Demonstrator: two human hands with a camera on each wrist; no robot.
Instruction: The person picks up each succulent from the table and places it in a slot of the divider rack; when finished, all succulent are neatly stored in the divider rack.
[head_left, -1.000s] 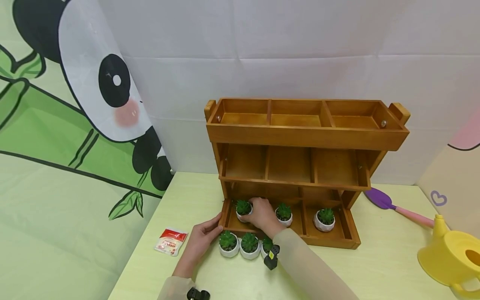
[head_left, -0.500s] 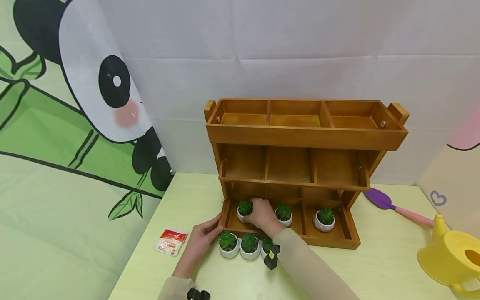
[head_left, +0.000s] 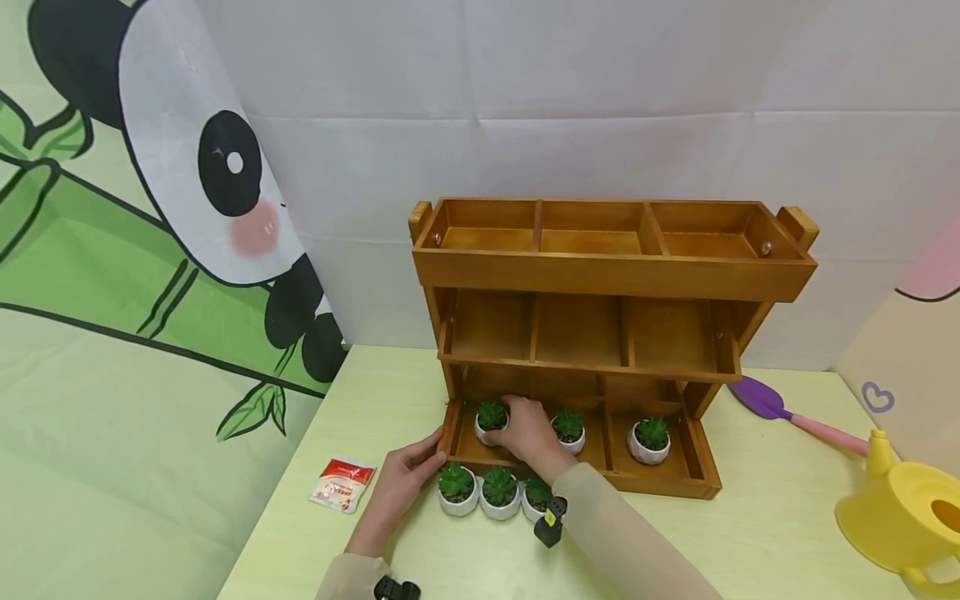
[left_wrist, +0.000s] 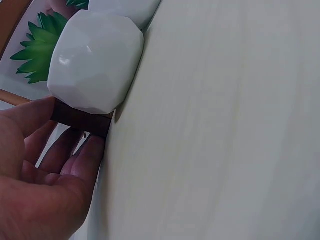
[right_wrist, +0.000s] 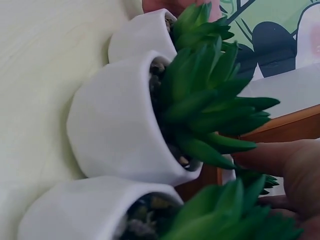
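Note:
In the head view, my right hand (head_left: 528,433) pinches the rim of a small potted succulent (head_left: 492,415) in the left compartment of the wooden shelf's (head_left: 615,275) bottom tier. My left hand (head_left: 408,471) holds that tier's front left corner; the left wrist view shows thumb and fingers on either side of the dark wood (left_wrist: 80,119). Two more succulents, a middle one (head_left: 567,425) and a right one (head_left: 650,437), stand in the same tier. On the table before it, a row of three potted succulents (head_left: 499,492) stands close together, the rightmost partly hidden by my right wrist camera.
A red and white packet (head_left: 342,483) lies on the table (head_left: 465,558) left of my left hand. To the right are a purple shovel (head_left: 761,398) with a pink handle and a yellow watering can (head_left: 900,508). The shelf's upper two tiers overhang the bottom one.
The succulent in my right hand has shifted slightly to the right within the compartment, and the hand with it. My left hand stays at the shelf corner.

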